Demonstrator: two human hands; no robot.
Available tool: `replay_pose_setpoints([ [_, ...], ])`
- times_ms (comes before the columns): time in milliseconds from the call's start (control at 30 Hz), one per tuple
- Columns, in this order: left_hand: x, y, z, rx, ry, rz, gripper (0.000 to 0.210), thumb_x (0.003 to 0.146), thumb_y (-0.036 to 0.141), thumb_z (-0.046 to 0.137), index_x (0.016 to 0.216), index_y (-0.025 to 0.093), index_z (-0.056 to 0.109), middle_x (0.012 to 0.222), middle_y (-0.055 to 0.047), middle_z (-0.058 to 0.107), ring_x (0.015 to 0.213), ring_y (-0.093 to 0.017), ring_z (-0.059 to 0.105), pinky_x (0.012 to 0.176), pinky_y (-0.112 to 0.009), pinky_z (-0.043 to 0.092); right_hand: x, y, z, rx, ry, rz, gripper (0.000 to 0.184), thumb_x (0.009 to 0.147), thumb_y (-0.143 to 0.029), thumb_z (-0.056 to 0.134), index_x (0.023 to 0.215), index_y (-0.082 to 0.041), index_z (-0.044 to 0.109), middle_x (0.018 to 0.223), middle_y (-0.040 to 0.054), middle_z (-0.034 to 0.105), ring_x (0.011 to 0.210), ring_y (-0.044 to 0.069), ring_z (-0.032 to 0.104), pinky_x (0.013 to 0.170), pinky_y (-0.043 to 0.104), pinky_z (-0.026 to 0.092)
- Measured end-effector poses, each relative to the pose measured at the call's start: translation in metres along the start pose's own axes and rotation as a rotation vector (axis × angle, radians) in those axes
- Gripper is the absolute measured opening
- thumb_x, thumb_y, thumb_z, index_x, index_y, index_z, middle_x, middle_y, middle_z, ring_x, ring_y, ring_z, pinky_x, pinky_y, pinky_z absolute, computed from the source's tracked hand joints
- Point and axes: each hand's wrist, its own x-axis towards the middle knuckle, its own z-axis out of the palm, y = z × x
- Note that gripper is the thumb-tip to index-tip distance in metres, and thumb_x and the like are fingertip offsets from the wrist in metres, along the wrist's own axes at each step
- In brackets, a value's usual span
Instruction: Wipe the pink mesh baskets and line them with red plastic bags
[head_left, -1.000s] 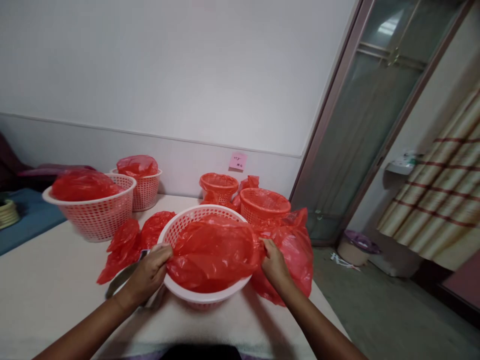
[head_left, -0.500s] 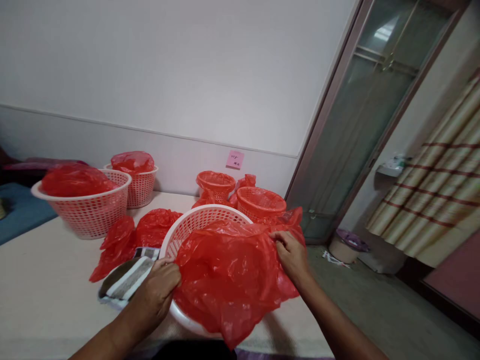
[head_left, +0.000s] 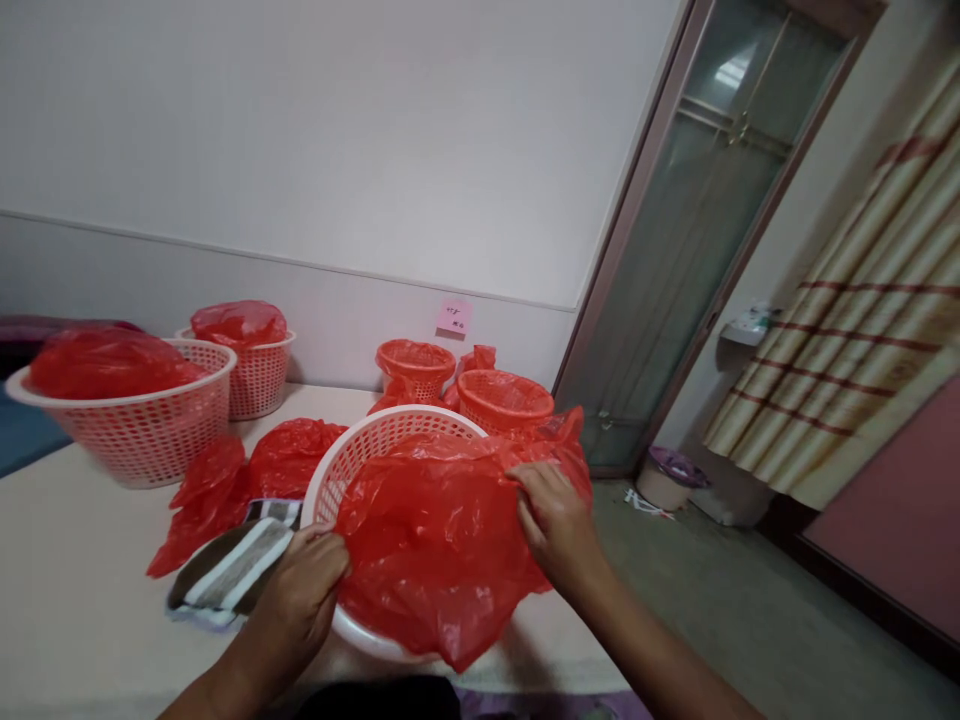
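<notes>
A white plastic basket (head_left: 324, 478) with a perforated wall stands in front of me at the table's near edge. Spread over its mouth is a red plastic bag (head_left: 427, 540), crumpled, hiding most of the inside and the right rim. My left hand (head_left: 311, 575) is closed on the bag's edge at the basket's left rim. On the right, my right hand (head_left: 551, 515) grips the bag over the basket's right side, fingers bent onto the film. A folded striped cloth (head_left: 232, 570) lies beside my left hand.
Two white baskets stuffed with red bags, a nearer basket (head_left: 150, 435) and a farther basket (head_left: 262, 375), stand at left. Loose red bags (head_left: 289, 455) lie between. Two bag-lined baskets (head_left: 506, 400) stand behind mine. A pink note (head_left: 454, 318) is on the wall; a bin (head_left: 669, 480) stands on the floor.
My right hand has shifted left and inward along the bag, its fingers now over the film. My left hand keeps its hold. The whole view has swung slightly right.
</notes>
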Motion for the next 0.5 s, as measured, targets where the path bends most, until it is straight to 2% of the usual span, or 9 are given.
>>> replay_pose_setpoints([
  [200, -0.010, 0.013, 0.005, -0.012, -0.062, 0.069, 0.026, 0.084, -0.002, 0.038, 0.077, 0.022, 0.042, 0.066, 0.004, 0.047, 0.063, -0.012, 0.048, 0.088, -0.037, 0.038, 0.025, 0.017, 0.030, -0.343, -0.172, 0.190, 0.007, 0.086, -0.015, 0.051, 0.088, -0.016, 0.057, 0.092, 0.0142, 0.062, 0.083, 0.026, 0.057, 0.073, 0.035, 0.043],
  [300, -0.022, 0.021, 0.010, -0.043, -0.092, 0.014, 0.025, 0.087, 0.000, 0.039, 0.077, 0.023, 0.042, 0.069, 0.005, 0.051, 0.064, -0.013, 0.049, 0.091, -0.039, 0.037, 0.032, 0.023, 0.041, -0.283, -0.185, 0.265, 0.004, 0.085, -0.017, 0.052, 0.087, -0.017, 0.056, 0.087, 0.0123, 0.064, 0.076, 0.023, 0.058, 0.065, 0.031, 0.039],
  [367, -0.027, 0.024, 0.009, -0.086, -0.112, -0.030, 0.024, 0.089, 0.002, 0.039, 0.079, 0.024, 0.043, 0.071, 0.005, 0.053, 0.068, -0.013, 0.052, 0.092, -0.040, 0.038, 0.031, 0.026, 0.046, -0.212, -0.179, 0.299, 0.008, 0.086, -0.014, 0.048, 0.085, -0.018, 0.055, 0.083, 0.0095, 0.064, 0.070, 0.020, 0.058, 0.062, 0.029, 0.037],
  [433, -0.024, 0.025, 0.002, -0.163, -0.131, -0.102, 0.023, 0.090, 0.005, 0.039, 0.081, 0.025, 0.045, 0.075, 0.004, 0.057, 0.072, -0.014, 0.056, 0.089, -0.037, 0.041, 0.029, 0.027, 0.049, -0.174, -0.172, 0.308, 0.015, 0.085, -0.009, 0.043, 0.086, -0.018, 0.054, 0.080, 0.0072, 0.065, 0.066, 0.018, 0.057, 0.060, 0.028, 0.035],
  [500, -0.013, 0.024, -0.012, -0.246, -0.098, -0.200, 0.021, 0.090, 0.009, 0.038, 0.086, 0.026, 0.049, 0.083, 0.003, 0.061, 0.079, -0.014, 0.060, 0.081, -0.030, 0.047, 0.026, 0.027, 0.050, -0.164, -0.170, 0.298, 0.020, 0.084, -0.005, 0.039, 0.088, -0.018, 0.054, 0.080, 0.0064, 0.065, 0.064, 0.017, 0.056, 0.059, 0.027, 0.034],
])
